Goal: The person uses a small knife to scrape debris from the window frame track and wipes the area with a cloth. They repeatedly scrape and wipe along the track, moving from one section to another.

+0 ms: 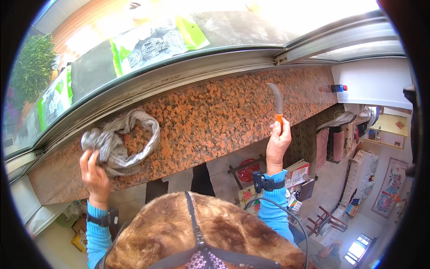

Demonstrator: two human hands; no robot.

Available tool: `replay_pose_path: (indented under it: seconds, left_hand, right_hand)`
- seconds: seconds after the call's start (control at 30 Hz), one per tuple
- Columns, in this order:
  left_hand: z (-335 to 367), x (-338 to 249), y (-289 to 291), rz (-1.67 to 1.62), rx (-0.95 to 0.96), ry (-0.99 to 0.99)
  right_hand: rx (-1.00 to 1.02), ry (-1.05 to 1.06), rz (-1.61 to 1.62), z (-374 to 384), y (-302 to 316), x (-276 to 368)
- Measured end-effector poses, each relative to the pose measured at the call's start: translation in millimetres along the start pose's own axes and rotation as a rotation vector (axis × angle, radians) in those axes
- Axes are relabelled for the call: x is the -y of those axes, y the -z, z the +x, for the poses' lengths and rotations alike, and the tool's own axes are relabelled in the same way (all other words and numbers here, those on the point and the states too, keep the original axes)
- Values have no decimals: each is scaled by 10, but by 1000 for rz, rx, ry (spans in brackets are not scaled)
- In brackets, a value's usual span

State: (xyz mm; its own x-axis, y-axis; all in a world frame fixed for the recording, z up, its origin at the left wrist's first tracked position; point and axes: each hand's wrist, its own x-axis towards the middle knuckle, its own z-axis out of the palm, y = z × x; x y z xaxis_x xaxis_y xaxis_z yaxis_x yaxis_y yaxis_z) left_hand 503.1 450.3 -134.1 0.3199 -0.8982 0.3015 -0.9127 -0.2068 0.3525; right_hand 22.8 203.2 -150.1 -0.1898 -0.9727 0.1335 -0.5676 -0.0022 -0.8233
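My right hand is closed around the orange handle of a small knife. Its curved blade points away from me, over the reddish-brown speckled stone sill. At the left end of that sill lies a twisted, crumpled grey cloth, bent into a loop. My left hand has its fingers on the cloth's bunched left end and appears to pinch it; its thumb is hidden. The two hands are wide apart, and the knife does not touch the cloth.
A sliding window frame borders the sill's far side. Beyond the glass lie green-and-white packages. A small bottle with a red cap is at the sill's right end. Below right are a red round stool seat and a wooden stool.
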Motion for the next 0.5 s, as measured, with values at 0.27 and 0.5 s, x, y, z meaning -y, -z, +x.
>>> replay_pose_path:
  seconds: [0.27,0.5]
  left_hand:
    - [-577,386,-430,-18,-45,18]
    - [-588,409,-427,-36,-31,19]
  right_hand:
    - [-357,78,-98,12,-522,-338]
    - [-338,53,-118,5,-520,-301]
